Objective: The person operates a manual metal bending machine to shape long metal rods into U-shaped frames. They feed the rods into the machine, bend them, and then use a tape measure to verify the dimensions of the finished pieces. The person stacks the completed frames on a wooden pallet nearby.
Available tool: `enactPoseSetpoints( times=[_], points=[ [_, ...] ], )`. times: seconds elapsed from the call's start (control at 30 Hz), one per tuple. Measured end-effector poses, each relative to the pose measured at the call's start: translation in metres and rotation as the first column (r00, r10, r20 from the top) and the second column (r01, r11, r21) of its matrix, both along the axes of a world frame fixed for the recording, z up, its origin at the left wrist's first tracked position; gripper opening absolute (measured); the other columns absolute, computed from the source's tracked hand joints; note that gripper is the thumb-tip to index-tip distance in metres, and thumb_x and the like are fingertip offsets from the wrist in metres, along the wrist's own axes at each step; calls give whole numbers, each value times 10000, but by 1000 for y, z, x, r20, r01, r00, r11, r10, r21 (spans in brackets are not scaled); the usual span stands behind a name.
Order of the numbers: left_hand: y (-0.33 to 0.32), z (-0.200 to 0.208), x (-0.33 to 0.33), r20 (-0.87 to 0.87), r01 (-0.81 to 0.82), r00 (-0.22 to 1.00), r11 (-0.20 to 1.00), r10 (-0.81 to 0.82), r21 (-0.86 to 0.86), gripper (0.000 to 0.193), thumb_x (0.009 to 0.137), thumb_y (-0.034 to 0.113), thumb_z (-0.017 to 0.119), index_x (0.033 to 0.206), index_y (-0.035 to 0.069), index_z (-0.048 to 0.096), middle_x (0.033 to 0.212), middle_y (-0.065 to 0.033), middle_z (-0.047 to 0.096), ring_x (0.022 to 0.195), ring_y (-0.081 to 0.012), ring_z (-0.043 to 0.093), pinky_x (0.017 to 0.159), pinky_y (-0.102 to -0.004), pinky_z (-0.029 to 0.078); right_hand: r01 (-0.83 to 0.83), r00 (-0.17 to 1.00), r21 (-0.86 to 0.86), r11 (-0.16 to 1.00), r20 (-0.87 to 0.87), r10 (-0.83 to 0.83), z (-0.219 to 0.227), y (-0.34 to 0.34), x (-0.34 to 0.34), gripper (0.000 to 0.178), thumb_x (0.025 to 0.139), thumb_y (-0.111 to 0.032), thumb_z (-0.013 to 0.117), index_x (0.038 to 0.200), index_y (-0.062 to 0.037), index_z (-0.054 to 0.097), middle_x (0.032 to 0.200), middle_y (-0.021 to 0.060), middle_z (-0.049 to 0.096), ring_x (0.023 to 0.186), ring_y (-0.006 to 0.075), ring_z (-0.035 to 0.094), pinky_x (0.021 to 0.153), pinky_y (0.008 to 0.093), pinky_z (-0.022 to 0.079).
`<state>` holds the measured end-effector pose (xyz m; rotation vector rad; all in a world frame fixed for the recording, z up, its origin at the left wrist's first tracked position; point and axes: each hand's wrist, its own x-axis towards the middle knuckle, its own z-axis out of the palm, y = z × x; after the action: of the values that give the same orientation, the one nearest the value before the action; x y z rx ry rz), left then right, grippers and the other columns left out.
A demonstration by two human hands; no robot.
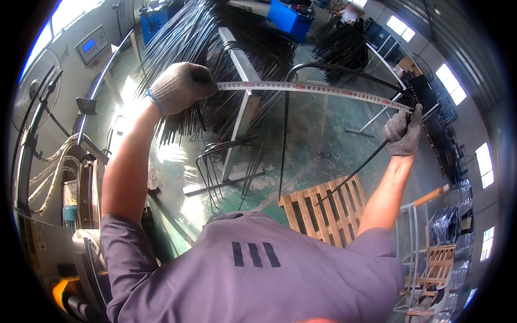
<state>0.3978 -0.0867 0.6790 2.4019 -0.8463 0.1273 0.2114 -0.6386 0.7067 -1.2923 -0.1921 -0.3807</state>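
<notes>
My left hand (pixel 176 89), in a pale knit work glove, is closed round one end of a tape measure (pixel 323 90); the glove hides most of what it grips. The white blade stretches nearly level across to the right. My right hand (pixel 404 134), gloved too, pinches the blade's other end at the right bend of a U-shaped black metal rod (pixel 344 68). One leg of this rod runs down through the right hand toward a wooden pallet; its other leg hangs near the middle. The blade passes just below the rod's curved top.
Bundles of long black rods (pixel 183 40) rest on a metal rack (pixel 245 116) ahead. Bent black rods (pixel 229 151) stand below it. The wooden pallet (pixel 323 210) lies on the green floor. Blue bins (pixel 291 20) and a person (pixel 349 15) are farther off. Machinery (pixel 86 177) lines the left.
</notes>
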Motion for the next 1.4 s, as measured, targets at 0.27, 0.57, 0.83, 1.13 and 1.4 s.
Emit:
enactPoseSetpoints(
  times=[0.27,0.57,0.83,1.13,1.4],
  points=[
    [11,-9,5,20,43,999,997,-42,-70,254,960,287,781,985,35,800,825,-157,730,751,-268,705,788,-426,578,-57,998,-22,998,19,57,4,5,2,738,1148,-693,444,648,-152,425,508,-41,241,399,125,200,417,326,167],
    [19,-15,4,-20,16,1000,998,-17,-60,256,950,279,796,986,25,803,827,-153,734,745,-260,693,779,-418,573,-53,999,-32,998,11,53,4,7,1,740,1146,-695,447,643,-152,431,509,-45,244,400,124,201,419,323,163],
    [23,-14,4,-29,33,999,997,-34,-64,261,961,282,797,992,22,803,832,-147,734,746,-246,679,783,-412,569,-30,999,-28,999,12,30,5,12,-1,737,1145,-696,447,644,-156,427,511,-45,245,401,124,204,418,319,165],
    [23,-13,3,-16,39,999,998,-40,-57,263,977,280,786,980,18,792,802,-145,703,727,-224,649,764,-415,554,-45,999,-36,998,22,45,4,13,-4,743,1147,-705,426,644,-159,414,514,-43,238,402,125,205,420,322,167],
    [20,-12,-1,7,47,999,997,-47,-58,260,974,283,789,961,24,783,774,-140,686,703,-226,633,743,-412,550,-51,998,-41,998,20,52,1,8,-10,746,1147,-710,421,639,-163,415,513,-42,238,403,128,213,421,322,176]
  ],
)
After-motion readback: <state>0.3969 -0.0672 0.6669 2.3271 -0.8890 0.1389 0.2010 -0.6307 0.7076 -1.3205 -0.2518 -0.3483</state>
